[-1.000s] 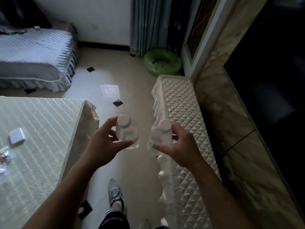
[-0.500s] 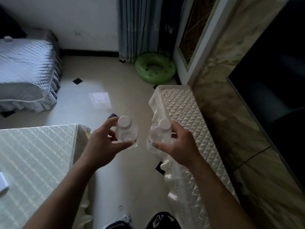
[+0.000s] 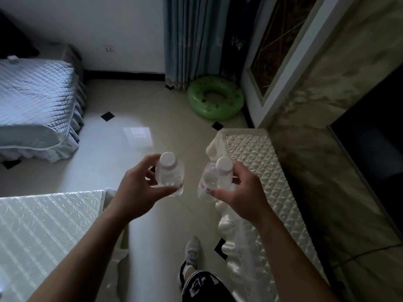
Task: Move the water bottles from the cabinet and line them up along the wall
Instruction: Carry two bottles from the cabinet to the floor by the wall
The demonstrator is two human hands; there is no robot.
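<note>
Left hand (image 3: 135,192): curled round the left bottle (image 3: 170,175), which is held upright above the floor (image 3: 122,162).
Right hand (image 3: 239,197): wrapped round the right bottle (image 3: 216,179), which is held over the edge of the covered cabinet (image 3: 259,171).
Contents: apparently clear water, dimly seen.

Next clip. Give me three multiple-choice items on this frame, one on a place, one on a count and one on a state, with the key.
1. Where does the green swim ring lie? A on the bed; B on the floor by the curtain; C on the table.
2. How many water bottles do the hands hold? A one; B three; C two.
3. How are the bottle caps? A both on; B both off; C one off.
Key: 1 B, it rests on tiles at the curtain's foot; 2 C, the left hand grips one, the right hand another; 3 A, a white cap tops each.
</note>
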